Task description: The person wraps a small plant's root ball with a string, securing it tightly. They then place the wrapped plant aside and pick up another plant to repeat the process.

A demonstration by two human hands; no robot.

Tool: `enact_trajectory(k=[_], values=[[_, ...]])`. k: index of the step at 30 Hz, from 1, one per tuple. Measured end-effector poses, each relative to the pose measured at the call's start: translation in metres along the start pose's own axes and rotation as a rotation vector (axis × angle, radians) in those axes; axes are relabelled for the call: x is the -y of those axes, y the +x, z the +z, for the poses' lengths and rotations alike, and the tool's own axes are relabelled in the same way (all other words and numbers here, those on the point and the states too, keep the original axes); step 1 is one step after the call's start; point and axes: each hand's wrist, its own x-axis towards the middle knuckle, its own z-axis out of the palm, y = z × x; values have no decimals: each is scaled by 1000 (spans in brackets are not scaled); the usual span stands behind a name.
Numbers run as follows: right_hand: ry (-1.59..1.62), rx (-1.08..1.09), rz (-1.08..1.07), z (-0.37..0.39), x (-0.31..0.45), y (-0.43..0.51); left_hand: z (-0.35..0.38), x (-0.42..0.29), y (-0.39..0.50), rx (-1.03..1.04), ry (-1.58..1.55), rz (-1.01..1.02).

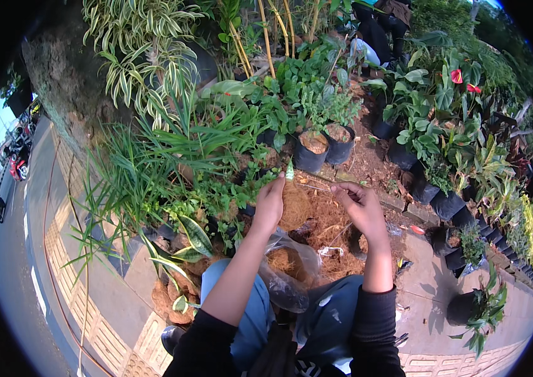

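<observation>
My left hand point(269, 202) grips the side of a ball of brown coconut fibre point(296, 207), with its thumb up near the top. A short pale-green variegated leaf point(290, 169) sticks up from the ball. My right hand point(363, 207) is to the right, pinching a thin string point(314, 187) between thumb and fingertips. The string runs taut from the ball to those fingertips. Loose coconut fibre point(335, 219) lies heaped below my hands, with a tangle of white string point(330, 250) on it. Between my knees is a clear plastic bag point(287, 290) with brown fibre in it.
Fibre-wrapped snake plants point(172, 299) lie by my left knee. Black planting bags point(311, 153) stand ahead, others point(448, 205) line the right. A potted plant point(466, 308) lies tipped on the paving. A hose point(50, 249) crosses the pavement beside a road. Another person point(384, 28) is at the back.
</observation>
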Motion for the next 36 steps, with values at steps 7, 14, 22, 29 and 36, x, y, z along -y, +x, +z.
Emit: enact_trajectory(k=[7, 14, 22, 29, 36], values=[[187, 137, -17, -1, 11, -5, -2, 5, 1, -34, 200, 228], [187, 303, -80, 31, 38, -15, 3, 4, -1, -171, 250, 453], [240, 251, -52, 33, 33, -14, 1, 0, -2, -209, 239, 379], [248, 162, -39, 34, 47, -20, -2, 0, -2, -178, 362, 368], [238, 193, -85, 35, 68, -27, 1, -2, -6, -278, 419, 365]])
